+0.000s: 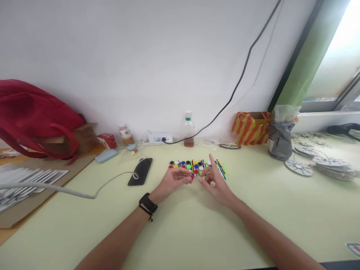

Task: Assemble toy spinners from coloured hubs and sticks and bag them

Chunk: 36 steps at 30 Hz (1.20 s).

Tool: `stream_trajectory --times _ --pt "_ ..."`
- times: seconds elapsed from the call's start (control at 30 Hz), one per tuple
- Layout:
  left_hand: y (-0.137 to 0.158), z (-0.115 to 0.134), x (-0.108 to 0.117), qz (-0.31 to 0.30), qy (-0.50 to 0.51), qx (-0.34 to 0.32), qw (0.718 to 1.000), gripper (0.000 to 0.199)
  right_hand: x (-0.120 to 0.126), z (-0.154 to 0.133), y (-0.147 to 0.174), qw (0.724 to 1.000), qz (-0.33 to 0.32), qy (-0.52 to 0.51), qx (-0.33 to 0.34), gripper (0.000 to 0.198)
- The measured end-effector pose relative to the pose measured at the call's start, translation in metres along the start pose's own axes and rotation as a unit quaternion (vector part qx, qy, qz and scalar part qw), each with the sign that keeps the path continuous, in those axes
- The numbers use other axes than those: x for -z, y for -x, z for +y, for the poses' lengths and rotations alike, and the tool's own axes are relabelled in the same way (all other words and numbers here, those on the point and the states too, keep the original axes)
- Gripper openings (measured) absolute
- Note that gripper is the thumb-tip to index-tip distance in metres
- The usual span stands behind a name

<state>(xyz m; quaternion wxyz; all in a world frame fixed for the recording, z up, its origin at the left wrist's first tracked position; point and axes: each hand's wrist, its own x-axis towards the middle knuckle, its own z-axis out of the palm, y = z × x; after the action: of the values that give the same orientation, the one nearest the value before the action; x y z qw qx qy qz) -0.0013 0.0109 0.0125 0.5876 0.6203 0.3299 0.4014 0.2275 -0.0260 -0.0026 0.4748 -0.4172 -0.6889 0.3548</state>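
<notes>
My left hand [174,179] is closed, its thumb and fingertips pinching a small red round piece [192,177]. Facing it, my right hand [216,183] has its index finger pointing up and its thumb apart from the curled fingers; nothing shows between them. Just beyond both hands lie rows of small round discs [183,163] in red, yellow, blue, black, white and green. Thin coloured strips [222,169] lie at the right end of these rows, and a few run between the discs. My hands cover part of the near discs.
A black phone [140,171] lies left of my hands, with a grey cable [112,179] across it. Along the wall stand a bottle [188,131], a power strip [160,138] and a striped bag [250,128]. Stacked grey discs [334,165] are at right, a red backpack [36,112] at left.
</notes>
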Motion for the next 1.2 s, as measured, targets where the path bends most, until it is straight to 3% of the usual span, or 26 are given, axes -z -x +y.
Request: stream_trajectory --times 0.07,0.1,0.17,0.23,0.4,0.57,0.87,0.97,1.1,1.2 --pt "0.001 0.001 0.0 0.006 -0.001 0.002 1.0 0.037 0.001 -0.004 0.0 0.998 -0.054 -0.026 -0.011 0.036" --pt "0.001 0.001 0.0 0.009 0.0 0.002 1.0 0.037 0.001 -0.007 0.0 0.995 -0.089 -0.045 -0.016 0.033" --pt "0.001 0.002 -0.001 0.011 -0.001 -0.001 1.0 0.037 0.003 -0.011 -0.001 0.987 -0.133 -0.086 -0.021 0.056" --pt "0.001 0.002 -0.001 0.01 -0.004 -0.008 1.0 0.035 0.004 -0.014 -0.002 0.985 -0.123 -0.114 -0.027 0.058" --pt "0.001 -0.002 0.0 0.003 -0.001 -0.006 1.0 0.035 0.0 -0.013 -0.002 0.993 -0.06 -0.095 -0.019 0.033" --pt "0.001 -0.005 0.0 -0.004 -0.003 0.0 1.0 0.032 -0.004 -0.006 -0.001 0.996 -0.074 -0.044 -0.004 0.041" --pt "0.001 -0.001 -0.001 0.005 0.007 0.009 1.0 0.034 -0.003 -0.003 0.001 0.999 -0.034 -0.031 0.006 0.048" --pt "0.001 -0.002 0.0 0.008 0.009 0.01 1.0 0.034 -0.001 -0.004 0.001 0.999 -0.043 -0.026 0.014 0.025" --pt "0.0 -0.004 0.0 0.006 0.007 0.006 1.0 0.033 0.002 -0.003 -0.002 0.994 -0.104 -0.025 0.004 0.059" --pt "0.0 -0.005 0.0 0.003 0.006 0.002 1.0 0.032 0.001 -0.002 -0.004 0.997 -0.081 -0.02 -0.006 0.051"
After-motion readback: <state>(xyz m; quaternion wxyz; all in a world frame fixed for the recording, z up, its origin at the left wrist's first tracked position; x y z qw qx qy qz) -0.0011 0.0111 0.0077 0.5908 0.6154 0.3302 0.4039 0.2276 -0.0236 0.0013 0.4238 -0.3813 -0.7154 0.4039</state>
